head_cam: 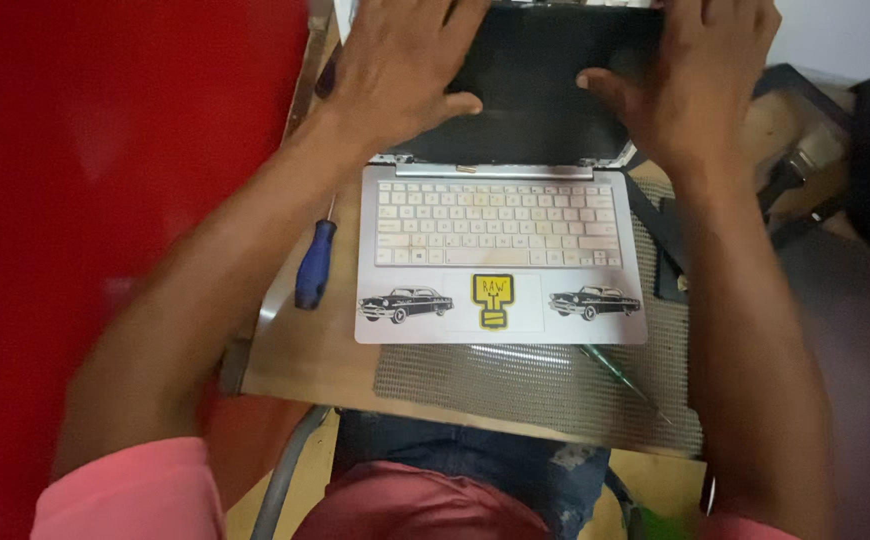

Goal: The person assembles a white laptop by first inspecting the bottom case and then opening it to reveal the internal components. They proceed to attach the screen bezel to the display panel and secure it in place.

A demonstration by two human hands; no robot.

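A silver laptop (500, 250) lies open on a small wooden table (305, 360), its white keyboard toward me and its dark screen (535, 100) tilted back. Two black car stickers and a yellow sticker sit on the palm rest. My left hand (400, 75) grips the screen's left edge, thumb pressed on the dark panel. My right hand (700, 80) holds the screen's right edge in the same way, thumb on the panel. Both forearms reach over the table from pink sleeves.
A blue-handled screwdriver (313, 262) lies left of the laptop. A thin green-handled screwdriver (620, 375) rests on the grey mesh mat (535, 385) below the laptop. A red surface (105, 200) fills the left side. Dark objects stand at the right.
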